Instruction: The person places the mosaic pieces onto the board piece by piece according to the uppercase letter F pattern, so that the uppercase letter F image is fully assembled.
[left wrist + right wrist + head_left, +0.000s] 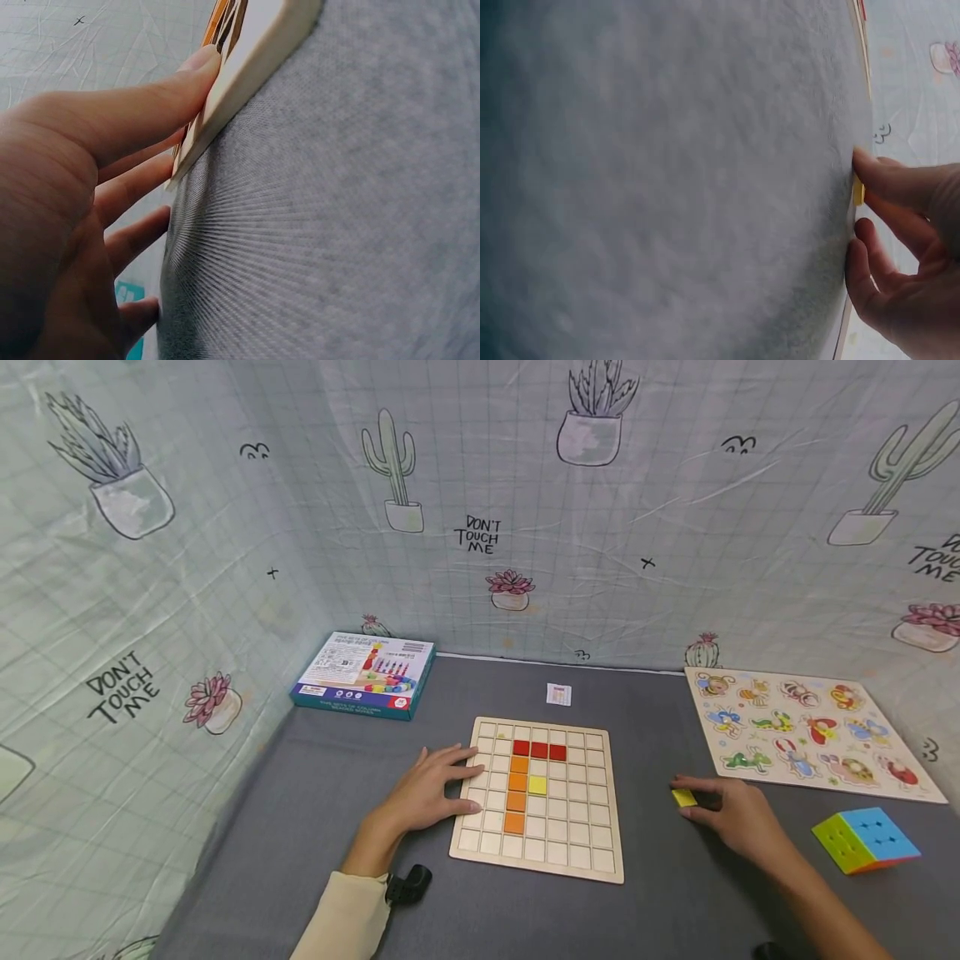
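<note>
A wooden grid board lies on the grey cloth. In its cells are several red tiles, a column of orange tiles and one yellow tile beside that column. My left hand rests on the board's left edge with fingers spread; the left wrist view shows the thumb touching the rim. To the right of the board, my right hand pinches a second yellow tile between thumb and fingers, close to the cloth. In the right wrist view that yellow tile is partly covered by the thumb.
A boxed toy set lies at the back left. Behind the board is a small white packet. An insect picture board stands at the right rear, with a puzzle cube in front of it. A printed curtain encloses the back and left.
</note>
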A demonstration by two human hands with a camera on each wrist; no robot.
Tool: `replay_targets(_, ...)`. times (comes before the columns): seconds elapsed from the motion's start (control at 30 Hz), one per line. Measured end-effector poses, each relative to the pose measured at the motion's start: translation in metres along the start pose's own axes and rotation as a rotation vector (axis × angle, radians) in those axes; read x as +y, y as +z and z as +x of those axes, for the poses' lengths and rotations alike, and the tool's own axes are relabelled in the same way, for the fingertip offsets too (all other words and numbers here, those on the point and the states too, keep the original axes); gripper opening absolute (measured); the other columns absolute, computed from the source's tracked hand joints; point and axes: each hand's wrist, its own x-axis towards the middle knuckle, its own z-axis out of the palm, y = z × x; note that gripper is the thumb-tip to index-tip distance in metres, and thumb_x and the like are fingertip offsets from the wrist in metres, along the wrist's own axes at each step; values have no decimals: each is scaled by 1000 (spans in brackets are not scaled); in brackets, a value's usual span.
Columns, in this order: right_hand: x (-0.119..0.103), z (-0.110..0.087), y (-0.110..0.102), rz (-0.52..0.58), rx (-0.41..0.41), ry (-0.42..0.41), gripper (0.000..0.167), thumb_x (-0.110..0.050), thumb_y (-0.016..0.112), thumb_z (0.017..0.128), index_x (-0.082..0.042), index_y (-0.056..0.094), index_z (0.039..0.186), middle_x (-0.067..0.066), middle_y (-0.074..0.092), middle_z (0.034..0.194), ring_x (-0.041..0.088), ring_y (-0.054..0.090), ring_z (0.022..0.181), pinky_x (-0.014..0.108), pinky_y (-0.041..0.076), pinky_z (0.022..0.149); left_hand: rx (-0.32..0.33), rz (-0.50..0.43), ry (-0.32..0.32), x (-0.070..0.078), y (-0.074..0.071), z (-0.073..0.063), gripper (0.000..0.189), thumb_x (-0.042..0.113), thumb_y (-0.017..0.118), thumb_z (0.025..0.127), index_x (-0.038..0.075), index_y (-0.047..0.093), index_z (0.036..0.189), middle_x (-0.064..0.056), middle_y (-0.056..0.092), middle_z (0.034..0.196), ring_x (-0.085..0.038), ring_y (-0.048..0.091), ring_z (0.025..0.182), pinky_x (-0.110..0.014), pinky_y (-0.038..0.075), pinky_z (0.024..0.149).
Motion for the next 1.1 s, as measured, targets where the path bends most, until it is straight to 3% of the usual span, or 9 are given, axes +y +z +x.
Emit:
replay_targets(0.37, -5, -2, 2, -13, 56, 38, 28, -18, 85, 80, -9, 80, 106, 14, 80, 103, 40, 73, 99, 56, 55, 81, -9, 0, -7, 0, -1, 0, 63, 44, 80, 86, 17, 64, 140, -5, 48, 160, -34, 36, 154, -74, 13, 123)
replay_targets(0.7, -15, -4, 2, 9, 107, 61, 18, -17, 83, 83, -14, 79, 100, 10, 80, 96, 31, 76, 87, 50, 54, 73, -11, 2, -8, 0, 0, 0, 62, 44, 80, 86, 17, 64, 140, -5, 49, 159, -34, 37, 154, -74, 13, 123)
replay_targets(0.83, -24, -2, 2, 30, 158, 46, 19, -14, 82, 83, -13, 79, 101, 13, 80, 99, 28, 77, 81, 36, 55, 67, -5, 4, -2, 0, 1, -1, 62, 43, 80, 85, 16, 65, 139, -5, 49, 159, -34, 37, 154, -74, 13, 123)
replay_targets(0.93, -28, 1, 4, 39, 221, 8, 21, -12, 83, 82, -12, 80, 102, 11, 80, 101, 18, 76, 79, 23, 54, 64, 1, -6, 4, 0, 0, -1, 62, 42, 80, 85, 16, 65, 139, -5, 49, 159, -34, 37, 154, -74, 13, 123)
replay_targets(1.1, -34, 5, 8, 58, 281, -33, 19, -10, 85, 80, -11, 82, 99, 9, 79, 105, 10, 73, 82, 15, 54, 67, 6, -11, 5, -1, 1, 0, 61, 41, 81, 85, 15, 65, 139, -5, 50, 159, -34, 37, 154, -74, 13, 123)
